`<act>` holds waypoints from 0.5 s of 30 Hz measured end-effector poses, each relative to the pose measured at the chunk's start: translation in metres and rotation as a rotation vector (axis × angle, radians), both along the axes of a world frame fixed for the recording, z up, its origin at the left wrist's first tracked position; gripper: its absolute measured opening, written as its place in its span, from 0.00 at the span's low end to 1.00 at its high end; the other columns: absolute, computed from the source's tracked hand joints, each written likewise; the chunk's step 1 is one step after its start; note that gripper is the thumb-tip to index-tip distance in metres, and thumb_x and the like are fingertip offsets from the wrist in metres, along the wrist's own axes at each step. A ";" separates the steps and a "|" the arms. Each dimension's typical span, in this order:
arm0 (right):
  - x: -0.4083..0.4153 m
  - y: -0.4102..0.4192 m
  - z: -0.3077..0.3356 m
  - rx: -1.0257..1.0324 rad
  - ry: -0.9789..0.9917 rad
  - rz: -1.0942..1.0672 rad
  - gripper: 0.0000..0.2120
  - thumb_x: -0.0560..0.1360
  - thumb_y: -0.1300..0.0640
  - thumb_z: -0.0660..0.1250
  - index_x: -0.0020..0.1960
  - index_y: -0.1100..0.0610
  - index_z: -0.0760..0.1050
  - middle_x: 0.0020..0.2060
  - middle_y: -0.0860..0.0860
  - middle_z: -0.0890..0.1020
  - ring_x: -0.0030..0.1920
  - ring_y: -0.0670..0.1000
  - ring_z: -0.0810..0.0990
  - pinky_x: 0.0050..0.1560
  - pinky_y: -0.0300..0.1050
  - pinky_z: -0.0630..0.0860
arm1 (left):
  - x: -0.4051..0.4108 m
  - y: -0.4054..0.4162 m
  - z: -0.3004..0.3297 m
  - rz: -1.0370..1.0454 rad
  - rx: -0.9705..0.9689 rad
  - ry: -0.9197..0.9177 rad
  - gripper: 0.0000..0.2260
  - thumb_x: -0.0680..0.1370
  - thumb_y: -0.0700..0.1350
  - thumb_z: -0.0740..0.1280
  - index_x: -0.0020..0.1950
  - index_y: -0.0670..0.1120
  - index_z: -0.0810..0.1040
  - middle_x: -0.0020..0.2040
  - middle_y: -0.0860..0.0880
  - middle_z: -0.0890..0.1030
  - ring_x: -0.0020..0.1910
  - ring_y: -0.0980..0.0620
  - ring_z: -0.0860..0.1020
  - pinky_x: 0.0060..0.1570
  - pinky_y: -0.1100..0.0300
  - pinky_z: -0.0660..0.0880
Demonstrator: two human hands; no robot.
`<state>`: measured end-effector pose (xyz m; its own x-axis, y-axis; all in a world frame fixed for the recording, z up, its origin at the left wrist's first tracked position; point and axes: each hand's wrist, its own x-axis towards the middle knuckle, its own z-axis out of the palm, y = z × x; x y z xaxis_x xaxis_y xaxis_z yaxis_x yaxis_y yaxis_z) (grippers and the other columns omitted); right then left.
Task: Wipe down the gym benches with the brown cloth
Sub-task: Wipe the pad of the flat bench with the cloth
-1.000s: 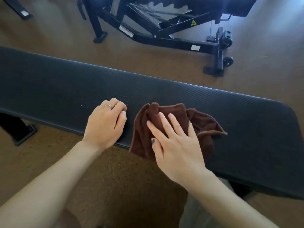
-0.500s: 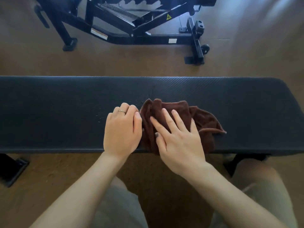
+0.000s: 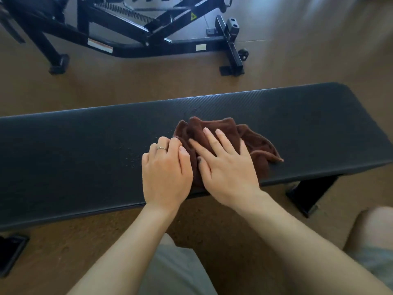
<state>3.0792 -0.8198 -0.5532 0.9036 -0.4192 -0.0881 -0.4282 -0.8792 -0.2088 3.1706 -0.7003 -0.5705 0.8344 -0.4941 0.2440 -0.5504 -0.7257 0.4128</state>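
- Cloth (image 3: 253,143) lay bunched on the bench (image 3: 63,154).
- Right hand (image 3: 227,165) pressed flat on it, fingers straight.
- Left hand (image 3: 165,173) rested beside it, fingers curled, grasping nothing visible.

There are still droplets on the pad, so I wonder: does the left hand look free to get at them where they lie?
Probably yes. The droplets lie on bare bench pad right beside the left hand; nothing sits between them. The brown cloth lies under the right hand.

Head-worn view, steeply downward, close.
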 end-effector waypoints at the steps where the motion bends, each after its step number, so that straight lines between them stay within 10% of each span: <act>1: 0.016 -0.013 0.000 -0.008 -0.003 -0.003 0.26 0.84 0.39 0.39 0.82 0.36 0.53 0.84 0.44 0.53 0.84 0.51 0.48 0.82 0.64 0.45 | 0.000 0.000 0.000 -0.007 -0.001 -0.002 0.17 0.85 0.50 0.51 0.54 0.46 0.77 0.50 0.47 0.79 0.47 0.50 0.75 0.51 0.49 0.75; 15: 0.003 -0.002 -0.001 -0.009 -0.008 0.069 0.27 0.85 0.40 0.38 0.82 0.37 0.54 0.83 0.44 0.55 0.84 0.52 0.50 0.82 0.63 0.46 | -0.001 0.000 -0.001 0.011 -0.108 -0.020 0.16 0.85 0.47 0.52 0.50 0.45 0.78 0.47 0.47 0.79 0.44 0.50 0.76 0.48 0.51 0.75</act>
<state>3.0821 -0.8214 -0.5545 0.9310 -0.3569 -0.0771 -0.3651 -0.9084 -0.2038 3.1694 -0.6998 -0.5718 0.8340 -0.4551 0.3120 -0.5518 -0.6832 0.4783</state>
